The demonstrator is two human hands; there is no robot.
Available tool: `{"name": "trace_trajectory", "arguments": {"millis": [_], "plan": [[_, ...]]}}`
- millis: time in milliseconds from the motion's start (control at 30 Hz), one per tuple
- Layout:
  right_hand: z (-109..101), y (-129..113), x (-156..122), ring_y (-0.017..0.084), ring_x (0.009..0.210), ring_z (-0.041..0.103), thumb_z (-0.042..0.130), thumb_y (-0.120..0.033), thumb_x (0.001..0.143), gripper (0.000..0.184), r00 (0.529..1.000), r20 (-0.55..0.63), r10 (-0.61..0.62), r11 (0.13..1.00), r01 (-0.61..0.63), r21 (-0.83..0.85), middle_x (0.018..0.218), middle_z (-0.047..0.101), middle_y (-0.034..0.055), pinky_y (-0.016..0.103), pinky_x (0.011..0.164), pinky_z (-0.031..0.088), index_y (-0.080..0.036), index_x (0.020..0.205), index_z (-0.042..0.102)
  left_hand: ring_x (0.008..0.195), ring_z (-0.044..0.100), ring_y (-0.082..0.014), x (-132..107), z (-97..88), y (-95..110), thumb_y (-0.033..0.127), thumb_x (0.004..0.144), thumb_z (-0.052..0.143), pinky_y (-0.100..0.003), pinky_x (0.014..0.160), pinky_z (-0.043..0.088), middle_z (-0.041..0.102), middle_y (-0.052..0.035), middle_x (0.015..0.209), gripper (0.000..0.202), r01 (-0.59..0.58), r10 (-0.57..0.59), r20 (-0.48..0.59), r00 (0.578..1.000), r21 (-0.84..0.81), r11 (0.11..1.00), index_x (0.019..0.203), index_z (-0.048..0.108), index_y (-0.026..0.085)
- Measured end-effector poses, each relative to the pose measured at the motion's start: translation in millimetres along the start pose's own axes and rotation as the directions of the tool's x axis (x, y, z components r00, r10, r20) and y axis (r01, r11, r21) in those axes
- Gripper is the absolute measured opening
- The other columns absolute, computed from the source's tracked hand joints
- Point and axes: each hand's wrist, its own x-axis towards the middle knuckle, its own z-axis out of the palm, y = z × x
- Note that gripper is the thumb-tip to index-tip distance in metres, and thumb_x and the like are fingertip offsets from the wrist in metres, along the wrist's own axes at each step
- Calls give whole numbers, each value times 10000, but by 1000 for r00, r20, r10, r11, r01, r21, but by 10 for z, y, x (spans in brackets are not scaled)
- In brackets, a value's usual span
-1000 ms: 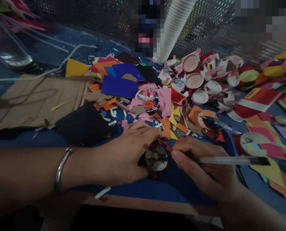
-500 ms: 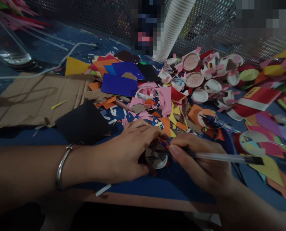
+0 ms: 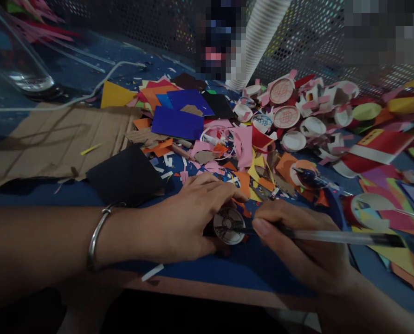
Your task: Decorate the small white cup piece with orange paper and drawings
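Observation:
My left hand [image 3: 196, 222] curls around a small round paper cup [image 3: 235, 237], its white disc-shaped face turned up. Dark lines like spokes and a ring are drawn on that face. My right hand [image 3: 297, 239] is closed on a pen [image 3: 335, 236] with a clear barrel and a dark end, held almost level. The pen's tip lies over the drawn face, close to its centre; whether it touches is too dim to tell. The fingers of my left hand hide the cup's far side.
Cut coloured paper [image 3: 175, 123] and scraps cover the table's middle. Small white paper cups [image 3: 294, 140] are heaped at the back right. Left lie a black sheet [image 3: 125, 174] and cardboard [image 3: 57, 144]; behind them stands a glass [image 3: 29, 81]. A perforated metal screen [image 3: 133, 28] edges the back.
The view has shifted slightly, so most things sit a little farther right. My right hand and the pen have drawn back a little from the cup. My left hand keeps its hold.

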Motion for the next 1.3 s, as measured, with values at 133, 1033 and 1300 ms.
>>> {"name": "trace_trajectory", "arguments": {"millis": [133, 1033, 1300], "plan": [[18, -24, 23, 66, 627, 606, 564, -104, 971, 134, 1000, 12, 21, 1000, -21, 19, 754, 661, -49, 197, 592, 460, -223, 911, 585, 1273, 517, -325, -1, -3, -1, 208, 716, 857, -480, 1056, 397, 662, -49, 1251, 617, -4, 4, -7, 1000, -21, 1000, 1266, 581, 243], [6, -32, 34, 94, 556, 582, 564, -77, 945, 165, 1000, -17, -1, 1000, 1, -29, 711, 644, -40, 244, 532, 451, -233, 891, 575, 1271, 515, -343, -7, -7, 13, 205, 718, 852, -500, 1051, 413, 657, -69, 1251, 610, 9, -9, -5, 1000, -8, 1000, 1263, 579, 230], [60, -2, 56, 115, 639, 649, 581, -104, 958, 138, 1000, -30, 3, 999, -2, 32, 769, 689, -17, 243, 591, 500, -232, 906, 590, 1291, 515, -335, -13, -2, -1, 209, 719, 837, -504, 1080, 405, 649, -62, 1281, 612, -1, 1, -15, 1000, -27, 1000, 1264, 563, 258]]}}
